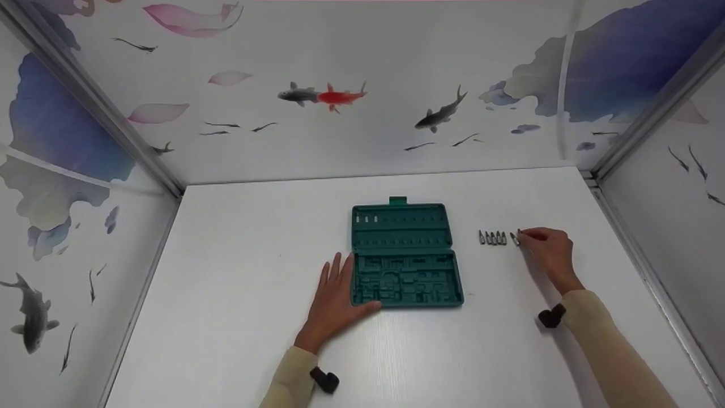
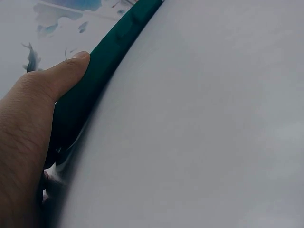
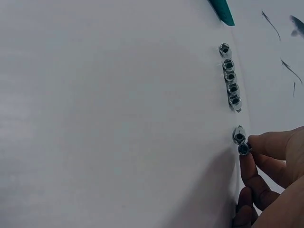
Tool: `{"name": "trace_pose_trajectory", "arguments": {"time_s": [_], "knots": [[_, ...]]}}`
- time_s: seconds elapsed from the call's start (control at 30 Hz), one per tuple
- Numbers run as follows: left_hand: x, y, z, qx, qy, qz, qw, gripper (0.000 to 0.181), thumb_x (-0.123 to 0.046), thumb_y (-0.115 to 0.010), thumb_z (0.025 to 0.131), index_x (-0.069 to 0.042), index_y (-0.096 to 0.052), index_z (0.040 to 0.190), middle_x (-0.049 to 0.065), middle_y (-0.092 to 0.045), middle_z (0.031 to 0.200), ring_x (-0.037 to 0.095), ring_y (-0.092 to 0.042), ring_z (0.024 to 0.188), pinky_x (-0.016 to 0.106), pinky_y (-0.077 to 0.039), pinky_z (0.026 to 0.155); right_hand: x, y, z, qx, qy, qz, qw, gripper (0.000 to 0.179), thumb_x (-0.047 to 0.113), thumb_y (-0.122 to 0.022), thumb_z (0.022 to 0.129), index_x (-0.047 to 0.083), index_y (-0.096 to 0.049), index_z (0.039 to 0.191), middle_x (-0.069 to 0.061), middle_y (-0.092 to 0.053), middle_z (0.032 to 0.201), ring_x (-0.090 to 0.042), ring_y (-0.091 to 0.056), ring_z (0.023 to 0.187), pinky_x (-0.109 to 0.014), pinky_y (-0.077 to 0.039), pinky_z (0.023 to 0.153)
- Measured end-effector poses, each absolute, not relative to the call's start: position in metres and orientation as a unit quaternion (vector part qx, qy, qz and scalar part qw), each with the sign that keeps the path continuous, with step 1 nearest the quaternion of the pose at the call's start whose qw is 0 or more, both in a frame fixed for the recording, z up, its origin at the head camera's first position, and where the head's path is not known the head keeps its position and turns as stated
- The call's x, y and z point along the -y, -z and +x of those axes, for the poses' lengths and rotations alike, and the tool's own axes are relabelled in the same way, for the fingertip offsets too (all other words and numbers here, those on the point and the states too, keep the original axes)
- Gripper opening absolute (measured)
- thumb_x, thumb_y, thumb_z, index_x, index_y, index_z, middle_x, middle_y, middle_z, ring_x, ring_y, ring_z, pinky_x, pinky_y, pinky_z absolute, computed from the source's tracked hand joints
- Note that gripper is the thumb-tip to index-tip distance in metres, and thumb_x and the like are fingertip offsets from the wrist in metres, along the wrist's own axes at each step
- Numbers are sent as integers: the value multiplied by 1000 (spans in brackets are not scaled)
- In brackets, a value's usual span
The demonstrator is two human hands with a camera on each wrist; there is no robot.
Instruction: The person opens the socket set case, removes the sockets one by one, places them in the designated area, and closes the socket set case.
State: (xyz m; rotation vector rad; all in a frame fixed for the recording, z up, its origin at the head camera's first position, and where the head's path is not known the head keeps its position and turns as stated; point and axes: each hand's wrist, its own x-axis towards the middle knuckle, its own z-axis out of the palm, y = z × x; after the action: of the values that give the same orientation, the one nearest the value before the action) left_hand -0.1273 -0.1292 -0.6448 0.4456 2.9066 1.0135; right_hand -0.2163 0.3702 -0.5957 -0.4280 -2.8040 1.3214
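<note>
A green plastic tool case (image 1: 460, 283) lies unfolded on the white table, its moulded slots facing up. My left hand (image 1: 334, 297) rests against its near-left corner, fingers straight along the left side and thumb on the front edge (image 2: 92, 71). To the right of the case, my right hand (image 1: 549, 252) pinches a small metal socket (image 3: 244, 149) between thumb and fingers. Right beside that one is another socket (image 3: 239, 136), with a square hole in its end. Several more sockets (image 1: 493, 238) stand in a row between the case and my right hand.
Three small pale marks or pieces (image 1: 366, 219) show at the upper left of the case lid; their kind is unclear. The white table (image 1: 243, 272) meets printed panels (image 1: 368, 141) at the back and sides. A black wrist camera (image 1: 551, 316) sits on the right sleeve.
</note>
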Motion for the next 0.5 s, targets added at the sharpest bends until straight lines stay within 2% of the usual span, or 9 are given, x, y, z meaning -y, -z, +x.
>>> {"name": "trace_pose_trajectory", "arguments": {"time_s": [0.13, 0.33, 0.5], "knots": [[129, 644, -127, -933, -329, 146, 15, 127, -86, -67, 88, -15, -13, 179, 13, -13, 184, 29, -4, 172, 52, -4, 137, -368, 595, -214, 900, -417, -126, 5, 40, 28, -70, 109, -3, -77, 132, -24, -75, 130, -30, -67, 118, -16, -50, 81], [129, 644, -126, -932, -334, 142, 19, 127, -87, -67, 88, -17, -12, 179, 13, -10, 185, 30, -3, 172, 54, -5, 137, -363, 599, -215, 905, -407, -125, 8, 39, 28, -68, 109, -3, -77, 130, -25, -76, 130, -38, -67, 124, -34, -51, 94], [129, 643, -126, -932, -333, 139, 22, 127, -87, -67, 88, -16, -13, 179, 14, -10, 185, 32, -3, 171, 56, -6, 137, -357, 599, -215, 904, -408, -124, 12, 38, 28, -66, 109, -3, -78, 129, -24, -76, 128, -39, -68, 121, -42, -52, 97]]}}
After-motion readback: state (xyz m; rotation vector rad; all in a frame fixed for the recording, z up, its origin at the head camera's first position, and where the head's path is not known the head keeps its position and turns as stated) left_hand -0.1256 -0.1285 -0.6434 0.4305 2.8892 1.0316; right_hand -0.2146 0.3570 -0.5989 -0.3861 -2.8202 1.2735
